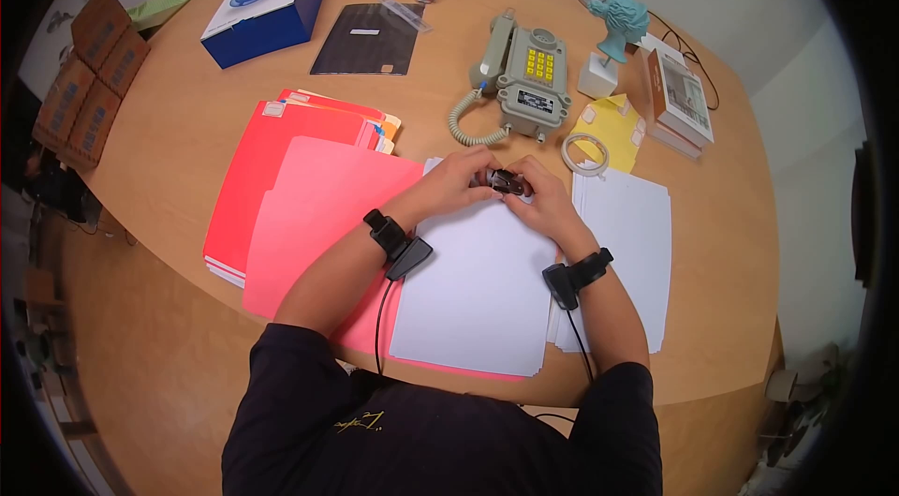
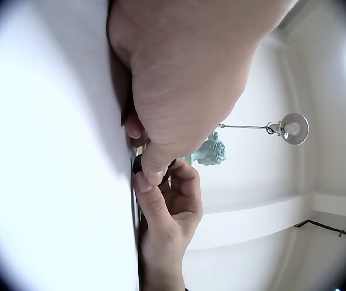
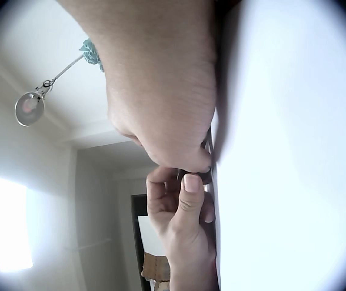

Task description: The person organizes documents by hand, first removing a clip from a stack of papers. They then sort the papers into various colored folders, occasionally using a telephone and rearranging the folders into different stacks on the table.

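Note:
A small black object (image 1: 507,182) with a shiny part lies at the top edge of a white paper stack (image 1: 473,285); what it is I cannot tell. My left hand (image 1: 458,179) grips its left side and my right hand (image 1: 546,204) its right side, thumbs on the near side. In the left wrist view the left hand (image 2: 182,79) and the right hand (image 2: 168,227) meet over the dark piece, close to the paper. The right wrist view shows the right hand (image 3: 161,91) nearest and the left hand (image 3: 188,236) beyond; fingers hide most of the object.
Pink (image 1: 328,206) and red folders (image 1: 251,177) lie left, another white stack (image 1: 627,243) right. Behind are a corded telephone (image 1: 536,84), tape roll (image 1: 585,155), yellow paper (image 1: 618,126), teal bust (image 1: 620,23), books (image 1: 682,103), black folder (image 1: 367,44) and blue box (image 1: 267,14).

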`<control>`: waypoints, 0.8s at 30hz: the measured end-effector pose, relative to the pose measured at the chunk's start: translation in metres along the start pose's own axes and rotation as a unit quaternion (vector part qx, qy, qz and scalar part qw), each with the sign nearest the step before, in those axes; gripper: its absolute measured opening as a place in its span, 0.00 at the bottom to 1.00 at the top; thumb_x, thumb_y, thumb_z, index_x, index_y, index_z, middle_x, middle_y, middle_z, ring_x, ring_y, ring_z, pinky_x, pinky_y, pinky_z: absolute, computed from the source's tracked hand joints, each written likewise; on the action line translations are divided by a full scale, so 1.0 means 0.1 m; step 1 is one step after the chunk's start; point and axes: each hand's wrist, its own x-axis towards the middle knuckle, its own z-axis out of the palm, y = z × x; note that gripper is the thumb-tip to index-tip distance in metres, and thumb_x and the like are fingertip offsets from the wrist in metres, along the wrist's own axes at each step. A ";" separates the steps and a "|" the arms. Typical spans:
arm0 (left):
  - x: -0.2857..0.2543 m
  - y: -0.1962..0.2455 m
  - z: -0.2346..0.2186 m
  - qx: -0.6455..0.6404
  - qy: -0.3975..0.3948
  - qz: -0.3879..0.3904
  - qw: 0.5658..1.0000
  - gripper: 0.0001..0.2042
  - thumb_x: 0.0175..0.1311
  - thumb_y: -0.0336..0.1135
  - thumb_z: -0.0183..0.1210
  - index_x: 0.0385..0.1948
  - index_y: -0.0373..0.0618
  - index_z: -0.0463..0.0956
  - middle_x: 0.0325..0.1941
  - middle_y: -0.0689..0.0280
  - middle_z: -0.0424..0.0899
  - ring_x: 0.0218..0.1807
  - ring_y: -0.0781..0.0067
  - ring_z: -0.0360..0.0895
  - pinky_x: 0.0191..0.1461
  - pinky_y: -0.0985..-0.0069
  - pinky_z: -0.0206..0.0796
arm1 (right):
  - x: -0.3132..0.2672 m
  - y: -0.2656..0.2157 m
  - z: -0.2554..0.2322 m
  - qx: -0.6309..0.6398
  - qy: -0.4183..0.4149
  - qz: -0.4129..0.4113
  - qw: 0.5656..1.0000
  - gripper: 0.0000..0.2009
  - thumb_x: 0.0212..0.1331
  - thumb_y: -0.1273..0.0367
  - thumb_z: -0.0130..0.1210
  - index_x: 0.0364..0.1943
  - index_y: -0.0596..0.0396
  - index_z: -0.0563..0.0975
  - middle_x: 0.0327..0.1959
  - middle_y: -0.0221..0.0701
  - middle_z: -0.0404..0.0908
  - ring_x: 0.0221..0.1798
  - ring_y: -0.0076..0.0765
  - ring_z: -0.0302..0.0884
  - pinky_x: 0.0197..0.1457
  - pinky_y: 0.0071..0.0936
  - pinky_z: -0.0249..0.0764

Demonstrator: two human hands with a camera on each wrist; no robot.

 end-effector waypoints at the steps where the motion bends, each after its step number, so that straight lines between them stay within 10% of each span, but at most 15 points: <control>1: 0.00 0.00 0.00 0.008 -0.001 0.005 1.000 0.14 0.54 0.27 0.70 0.40 0.40 0.76 0.36 0.64 0.74 0.33 0.72 0.75 0.38 0.74 0.73 | 0.00 0.00 0.00 0.002 0.000 0.002 1.000 0.16 0.50 0.73 0.64 0.45 0.56 0.76 0.35 0.35 0.75 0.31 0.38 0.75 0.36 0.30 0.73; 24: 0.00 -0.01 0.00 0.029 0.002 0.031 0.999 0.13 0.51 0.24 0.70 0.34 0.38 0.74 0.33 0.61 0.72 0.33 0.63 0.73 0.38 0.68 0.67 | 0.00 0.00 -0.02 0.003 -0.014 -0.024 1.000 0.12 0.50 0.74 0.62 0.40 0.57 0.77 0.34 0.34 0.73 0.33 0.38 0.77 0.38 0.30 0.74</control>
